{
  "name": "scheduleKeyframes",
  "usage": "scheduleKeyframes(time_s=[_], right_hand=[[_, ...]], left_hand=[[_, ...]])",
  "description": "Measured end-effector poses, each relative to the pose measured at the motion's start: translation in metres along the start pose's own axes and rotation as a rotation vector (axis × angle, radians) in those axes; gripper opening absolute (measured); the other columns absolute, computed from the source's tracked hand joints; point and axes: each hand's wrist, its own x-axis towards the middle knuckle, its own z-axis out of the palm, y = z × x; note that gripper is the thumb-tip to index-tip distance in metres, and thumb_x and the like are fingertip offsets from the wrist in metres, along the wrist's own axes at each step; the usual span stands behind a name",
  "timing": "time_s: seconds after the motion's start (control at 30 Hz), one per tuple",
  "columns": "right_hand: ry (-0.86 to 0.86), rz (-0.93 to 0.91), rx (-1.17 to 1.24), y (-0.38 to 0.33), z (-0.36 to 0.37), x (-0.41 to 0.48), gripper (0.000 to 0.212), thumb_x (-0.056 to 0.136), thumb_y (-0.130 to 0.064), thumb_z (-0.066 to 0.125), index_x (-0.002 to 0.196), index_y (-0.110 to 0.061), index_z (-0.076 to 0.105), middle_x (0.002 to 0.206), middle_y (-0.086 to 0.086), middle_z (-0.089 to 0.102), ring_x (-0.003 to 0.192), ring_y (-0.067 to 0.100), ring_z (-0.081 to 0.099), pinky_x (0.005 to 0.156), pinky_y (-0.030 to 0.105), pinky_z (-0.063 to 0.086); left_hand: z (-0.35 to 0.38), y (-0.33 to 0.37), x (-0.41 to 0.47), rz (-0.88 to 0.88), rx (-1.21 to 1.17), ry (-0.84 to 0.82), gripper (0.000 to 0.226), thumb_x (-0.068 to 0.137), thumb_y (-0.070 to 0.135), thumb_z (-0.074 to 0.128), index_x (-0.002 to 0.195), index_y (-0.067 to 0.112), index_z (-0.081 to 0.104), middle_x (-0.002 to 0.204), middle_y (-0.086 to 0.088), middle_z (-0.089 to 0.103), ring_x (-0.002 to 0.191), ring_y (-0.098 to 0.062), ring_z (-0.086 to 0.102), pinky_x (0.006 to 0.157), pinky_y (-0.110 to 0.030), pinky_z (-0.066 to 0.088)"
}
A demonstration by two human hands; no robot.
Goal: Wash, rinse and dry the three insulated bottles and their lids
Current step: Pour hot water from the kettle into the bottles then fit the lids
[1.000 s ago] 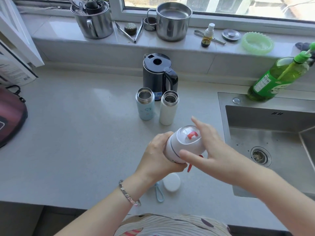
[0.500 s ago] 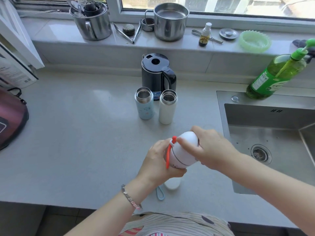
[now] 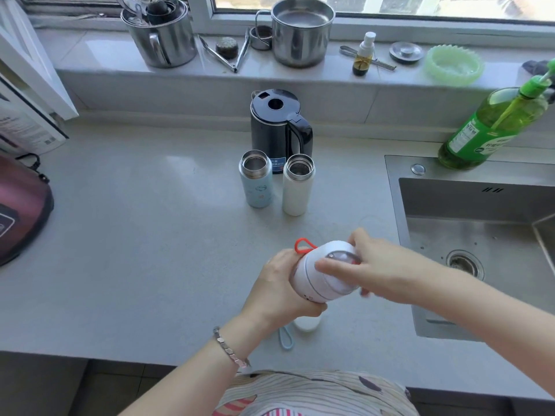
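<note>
My left hand (image 3: 282,288) grips the body of a white insulated bottle (image 3: 312,283) held tilted above the counter's front. My right hand (image 3: 381,265) curls round its domed white lid (image 3: 336,259), whose red loop (image 3: 303,245) points up and to the left. Two open bottles stand upright further back: a light blue one (image 3: 256,180) and a white one (image 3: 297,186), side by side. A white lid (image 3: 306,324) with a pale blue loop (image 3: 285,337) lies on the counter under my left hand, partly hidden.
A black kettle (image 3: 279,127) stands behind the two bottles. The steel sink (image 3: 480,241) is to the right, with a green soap bottle (image 3: 492,127) at its back corner. Steel pots and small items line the windowsill (image 3: 90,55). A dark red appliance (image 3: 21,205) sits far left.
My right hand has turned on the lid; the red loop swung from the bottle's left side up to its top. The bottle stays in my left hand.
</note>
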Motion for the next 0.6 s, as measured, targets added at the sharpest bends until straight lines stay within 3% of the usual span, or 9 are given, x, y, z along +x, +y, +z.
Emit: scheduleKeyframes(time_s=[0.03,0.07,0.1,0.17,0.27,0.37,0.47,0.53,0.6], right_hand=[[-0.015,-0.140,-0.104,0.004,-0.004,0.000,0.085,0.062,-0.075,0.056,0.130,-0.032,0.028,0.134,-0.002,0.041,0.106,0.007,0.053,0.088,0.023,0.043],[0.021,-0.336,-0.210,0.005,-0.007,0.001,0.089,0.064,-0.069,0.064,0.136,-0.041,0.020,0.144,-0.008,0.023,0.120,0.003,0.038,0.097,0.017,0.033],[0.081,-0.558,-0.285,0.008,-0.008,0.006,0.086,0.066,-0.061,0.068,0.137,-0.044,0.022,0.146,-0.007,0.020,0.125,0.003,0.033,0.099,0.013,0.026],[0.239,-0.785,-0.243,0.018,-0.001,0.017,0.067,0.070,-0.048,0.070,0.128,-0.035,0.040,0.128,0.002,0.046,0.108,0.009,0.049,0.089,0.006,0.032],[0.556,-0.667,0.180,0.011,0.026,0.023,0.054,0.067,-0.041,0.070,0.115,-0.029,0.050,0.103,-0.001,0.055,0.085,0.002,0.053,0.072,0.004,0.037],[0.793,-0.187,0.687,-0.019,0.056,0.031,0.047,0.067,-0.038,0.076,0.107,-0.034,0.052,0.103,-0.005,0.053,0.086,-0.009,0.050,0.071,0.001,0.036],[0.554,-0.088,0.703,-0.028,0.032,0.043,0.050,0.065,-0.039,0.080,0.107,-0.035,0.054,0.109,-0.002,0.050,0.085,-0.006,0.051,0.064,0.001,0.038],[0.283,-0.289,0.449,-0.019,0.005,0.037,0.060,0.058,-0.035,0.085,0.110,-0.037,0.055,0.109,-0.005,0.049,0.091,-0.001,0.053,0.068,0.006,0.040],[0.195,-0.541,0.279,-0.012,-0.009,0.031,0.062,0.057,-0.026,0.087,0.110,-0.031,0.056,0.111,-0.008,0.052,0.102,0.001,0.053,0.084,0.012,0.041]], left_hand=[[-0.003,0.001,0.001,0.005,-0.014,-0.026,0.068,0.041,0.027,0.080,0.097,0.050,0.049,0.101,0.022,0.054,0.096,0.008,0.053,0.082,-0.008,0.039],[-0.006,0.003,0.002,0.013,-0.030,-0.059,0.070,0.043,0.022,0.084,0.097,0.051,0.049,0.103,0.022,0.055,0.095,0.013,0.052,0.081,-0.005,0.038],[-0.008,0.005,0.002,0.023,-0.048,-0.093,0.072,0.046,0.017,0.087,0.097,0.052,0.049,0.104,0.021,0.056,0.094,0.015,0.051,0.079,-0.002,0.038],[-0.010,0.011,0.005,0.046,-0.085,-0.092,0.069,0.047,0.016,0.086,0.097,0.050,0.052,0.104,0.015,0.059,0.091,0.012,0.054,0.077,-0.003,0.040],[-0.005,0.014,0.012,0.096,-0.055,0.082,0.065,0.040,0.032,0.074,0.099,0.049,0.053,0.102,0.020,0.057,0.095,0.004,0.054,0.081,-0.005,0.038],[0.004,0.008,0.022,0.108,0.117,0.264,0.066,0.043,0.026,0.082,0.105,0.032,0.060,0.103,0.020,0.055,0.102,-0.013,0.051,0.084,-0.002,0.029],[-0.002,0.009,0.022,-0.030,-0.057,0.207,0.063,0.048,0.017,0.085,0.102,0.037,0.060,0.103,0.010,0.062,0.096,-0.012,0.059,0.077,-0.016,0.048],[-0.017,0.012,0.019,-0.122,-0.227,0.039,0.061,0.055,0.005,0.084,0.098,0.041,0.058,0.093,0.010,0.065,0.081,-0.002,0.063,0.061,-0.016,0.051],[-0.029,0.013,0.018,-0.094,-0.198,-0.103,0.066,0.058,0.001,0.081,0.104,0.040,0.053,0.089,0.012,0.064,0.073,0.005,0.060,0.059,-0.014,0.049]])
